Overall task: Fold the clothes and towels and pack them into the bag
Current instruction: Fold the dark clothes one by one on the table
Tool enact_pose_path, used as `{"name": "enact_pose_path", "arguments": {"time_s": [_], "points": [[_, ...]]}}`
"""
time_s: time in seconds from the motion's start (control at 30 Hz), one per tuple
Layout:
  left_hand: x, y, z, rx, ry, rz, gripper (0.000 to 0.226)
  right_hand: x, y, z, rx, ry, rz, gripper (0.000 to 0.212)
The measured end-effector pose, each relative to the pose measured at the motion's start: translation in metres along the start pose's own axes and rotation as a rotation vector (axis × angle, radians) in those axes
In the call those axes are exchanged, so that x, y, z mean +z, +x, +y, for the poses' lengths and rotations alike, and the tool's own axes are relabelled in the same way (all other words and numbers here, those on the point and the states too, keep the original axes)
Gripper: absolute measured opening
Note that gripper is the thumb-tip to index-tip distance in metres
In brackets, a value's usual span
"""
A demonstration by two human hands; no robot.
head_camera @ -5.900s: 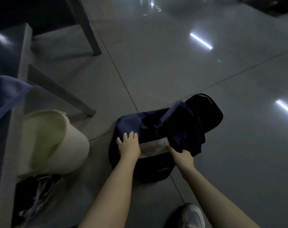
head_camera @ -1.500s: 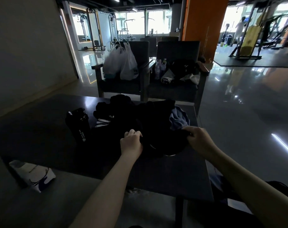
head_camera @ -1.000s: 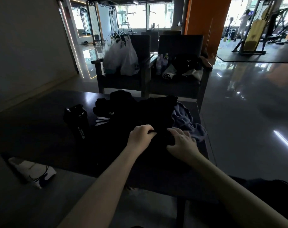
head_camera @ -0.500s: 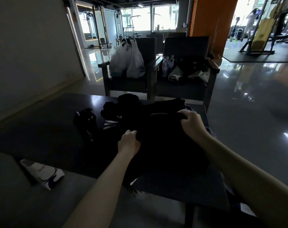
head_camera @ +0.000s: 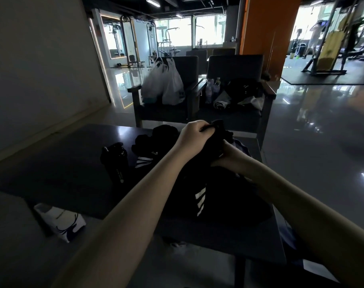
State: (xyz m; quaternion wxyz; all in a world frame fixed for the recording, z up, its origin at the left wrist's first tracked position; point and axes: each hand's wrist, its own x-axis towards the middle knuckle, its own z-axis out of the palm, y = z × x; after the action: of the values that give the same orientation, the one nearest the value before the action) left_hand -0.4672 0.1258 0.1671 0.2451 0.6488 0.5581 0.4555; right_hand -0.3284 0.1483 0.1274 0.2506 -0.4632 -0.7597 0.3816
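Holding: the left hand [head_camera: 194, 135] is pinching the black garment [head_camera: 199, 198] at its top, the grip curled on the cloth.
Lower down: the right hand [head_camera: 228, 155] is clutching the same garment in its grip.
Place: the garment is draping onto the tabletop [head_camera: 62, 163], beside the clothes pile [head_camera: 156, 138].

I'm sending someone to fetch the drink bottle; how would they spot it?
Start at the dark table in front of the two armchairs. Left of the heap of black clothes stands the shaker bottle: upright, hard and black, with small white print low on its side, the only thing there that is not cloth.
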Motion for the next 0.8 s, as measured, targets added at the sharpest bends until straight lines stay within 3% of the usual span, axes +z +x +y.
{"name": "enact_pose_path", "arguments": {"time_s": [0.1,0.23,0.4,0.5,0.67,0.8], "points": [[-0.006,-0.001,0.014,-0.023,0.001,-0.014,0.024,-0.003,-0.017,-0.015,-0.026,0.209,-0.217,0.077],[-0.016,-0.008,0.023,-0.065,-0.053,-0.045,0.019,-0.001,-0.034,-0.023,0.035,0.343,-0.342,0.057],[-0.035,-0.02,0.02,-0.146,-0.265,-0.112,0.021,0.004,-0.024,-0.027,-0.061,0.298,0.046,0.003],[-0.046,-0.026,0.004,-0.223,-0.298,-0.135,0.026,-0.016,-0.026,-0.036,-0.09,0.267,0.15,0.028],[-0.036,-0.043,-0.059,-0.309,-0.048,-0.414,0.068,-0.055,-0.034,-0.064,-0.126,0.509,0.129,0.03],[-0.004,-0.062,-0.075,-0.324,0.019,-0.543,0.051,-0.076,-0.038,-0.083,-0.171,0.576,0.119,0.031]]}}
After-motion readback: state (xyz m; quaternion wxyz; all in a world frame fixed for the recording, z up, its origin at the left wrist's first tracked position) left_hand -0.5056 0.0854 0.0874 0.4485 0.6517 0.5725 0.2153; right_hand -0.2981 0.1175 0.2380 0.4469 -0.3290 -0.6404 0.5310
